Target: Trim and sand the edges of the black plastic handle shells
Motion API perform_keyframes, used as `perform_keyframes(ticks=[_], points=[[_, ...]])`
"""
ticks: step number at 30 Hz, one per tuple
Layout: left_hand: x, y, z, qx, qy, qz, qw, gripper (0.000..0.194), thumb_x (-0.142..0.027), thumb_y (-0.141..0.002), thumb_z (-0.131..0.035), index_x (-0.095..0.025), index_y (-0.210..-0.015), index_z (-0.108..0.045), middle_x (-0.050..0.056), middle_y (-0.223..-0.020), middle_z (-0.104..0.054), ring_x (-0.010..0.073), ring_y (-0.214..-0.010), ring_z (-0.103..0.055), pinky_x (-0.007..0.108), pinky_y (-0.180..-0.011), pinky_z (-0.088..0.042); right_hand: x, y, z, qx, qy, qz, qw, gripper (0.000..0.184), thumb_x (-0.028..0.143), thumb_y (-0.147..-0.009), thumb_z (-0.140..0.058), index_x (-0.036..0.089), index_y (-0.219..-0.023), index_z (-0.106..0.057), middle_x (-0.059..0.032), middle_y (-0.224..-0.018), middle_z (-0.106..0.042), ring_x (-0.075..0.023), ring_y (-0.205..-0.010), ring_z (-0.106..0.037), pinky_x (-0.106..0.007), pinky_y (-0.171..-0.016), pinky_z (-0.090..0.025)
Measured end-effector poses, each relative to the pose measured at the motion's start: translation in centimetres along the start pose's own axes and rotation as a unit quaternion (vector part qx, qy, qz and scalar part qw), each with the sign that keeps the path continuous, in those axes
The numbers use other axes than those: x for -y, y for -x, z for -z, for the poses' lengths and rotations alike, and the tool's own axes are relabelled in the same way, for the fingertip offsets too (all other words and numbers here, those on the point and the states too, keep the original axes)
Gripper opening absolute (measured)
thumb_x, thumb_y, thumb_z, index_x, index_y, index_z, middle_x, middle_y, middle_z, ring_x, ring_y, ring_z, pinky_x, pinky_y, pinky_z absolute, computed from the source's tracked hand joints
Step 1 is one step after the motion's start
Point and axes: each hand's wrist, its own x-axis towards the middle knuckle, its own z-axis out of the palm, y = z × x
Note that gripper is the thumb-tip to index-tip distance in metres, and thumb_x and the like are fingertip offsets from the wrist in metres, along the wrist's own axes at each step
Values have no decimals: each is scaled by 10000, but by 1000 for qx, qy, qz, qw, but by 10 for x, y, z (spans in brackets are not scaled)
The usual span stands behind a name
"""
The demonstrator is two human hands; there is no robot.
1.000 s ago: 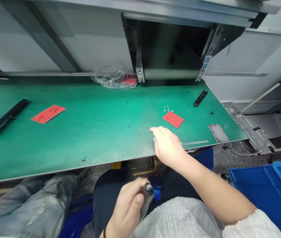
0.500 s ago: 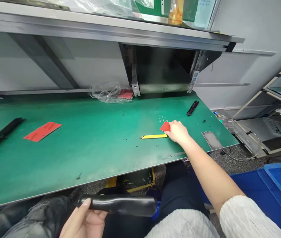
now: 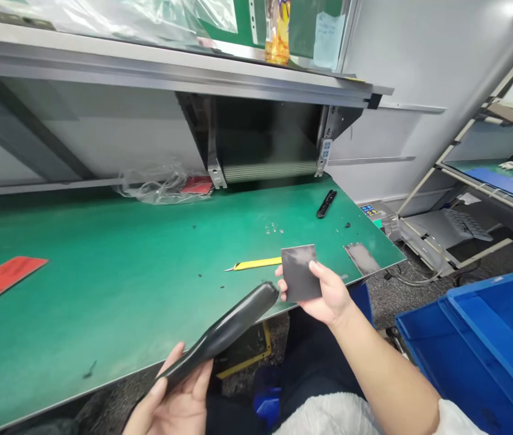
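My left hand (image 3: 174, 402) holds a long glossy black part (image 3: 224, 329) by its near end, palm up, with the far end raised toward the table edge. My right hand (image 3: 326, 296) grips a small dark square card (image 3: 300, 272) between thumb and fingers, held upright just off the front edge of the green table (image 3: 115, 284). The tip of the black part nearly meets the card. A yellow utility knife (image 3: 256, 263) lies on the table just behind the card.
A red card (image 3: 0, 279) lies at the table's left. A clear plastic bag with red cards (image 3: 165, 184) sits at the back. A black strip (image 3: 326, 203) and a grey patch (image 3: 362, 258) are at the right end. Blue bins (image 3: 483, 344) stand on the floor to my right.
My right hand lifted the card off the table and turned it, so a dark face shows. My left hand raised the black part toward it. The view swung right.
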Motion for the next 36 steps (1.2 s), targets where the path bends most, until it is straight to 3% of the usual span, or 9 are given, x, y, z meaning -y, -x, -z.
perform_keyframes(ticks=[4,8,11,14,17,21,25,30,36], points=[[15,16,-9,29,3,2,1000,294,-246,-810,-765,-185,-1087,-838,111,-1191,-816,249,-1109,-779,327,-978,-666,-19,15,-25,-45,-63,45,996,631,418,-762,-925,247,-1300,-644,-48,-1172,-758,-188,-973,-718,-327,-888,-596],[19,13,19,174,-89,22,980,414,-339,-766,-879,-205,-1154,-821,126,-1183,-805,309,-1069,-776,396,-959,-662,-18,21,-31,-68,-79,55,993,490,306,-781,-937,223,-1197,-692,-44,-1114,-786,-187,-975,-734,-317,-879,-604],[7,12,30,334,-216,63,915,512,-467,-821,-867,-175,-1230,-770,150,-1107,-775,312,-1007,-759,377,-895,-631,-14,28,-36,10,-49,12,999,478,270,-759,-942,197,-1165,-702,-55,-1047,-798,-206,-928,-748,-343,-839,-617],[0,17,19,443,-329,36,833,545,-586,-890,-811,-180,-1247,-737,144,-1116,-740,296,-1025,-719,372,-897,-591,-15,41,-53,87,53,-35,994,454,205,-776,-899,218,-1186,-703,-41,-1062,-791,-214,-1006,-746,-370,-934,-605],[3,21,4,439,-353,-20,826,603,-571,-883,-837,-204,-1329,-665,82,-981,-722,226,-840,-699,336,-778,-586,-16,55,-68,99,137,-44,985,491,171,-839,-818,278,-1290,-657,-31,-1186,-741,-205,-1073,-713,-361,-963,-597],[13,24,-1,408,-318,-36,855,425,-503,-964,-777,-174,-1202,-652,43,-846,-724,157,-679,-689,267,-665,-570,-13,69,-54,52,229,53,971,505,276,-1026,-634,371,-1490,-459,-55,-1409,-613,-207,-1199,-632,-389,-1047,-560],[21,31,2,406,-204,14,891,363,-401,-952,-816,-203,-1116,-560,6,-799,-736,172,-591,-740,245,-565,-594,-11,82,-30,95,371,174,907,524,265,-1039,-535,332,-1553,-455,-111,-1489,-482,-292,-1362,-522,-503,-1145,-486],[30,46,-6,436,-94,25,895,429,-593,-1038,-626,-212,-1209,-529,7,-676,-726,169,-440,-685,189,-424,-512,-21,89,-37,158,447,308,825,669,312,-995,-567,328,-1649,-427,-147,-1389,-457,-316,-1132,-619,-554,-944,-582],[28,62,-14,444,-108,98,884,438,-607,-1040,-614,-185,-1156,-587,12,-636,-715,149,-390,-652,148,-379,-439,-26,94,-49,146,461,339,807,608,334,-1071,-449,297,-1677,-424,-149,-1276,-491,-267,-950,-638,-478,-773,-622]])
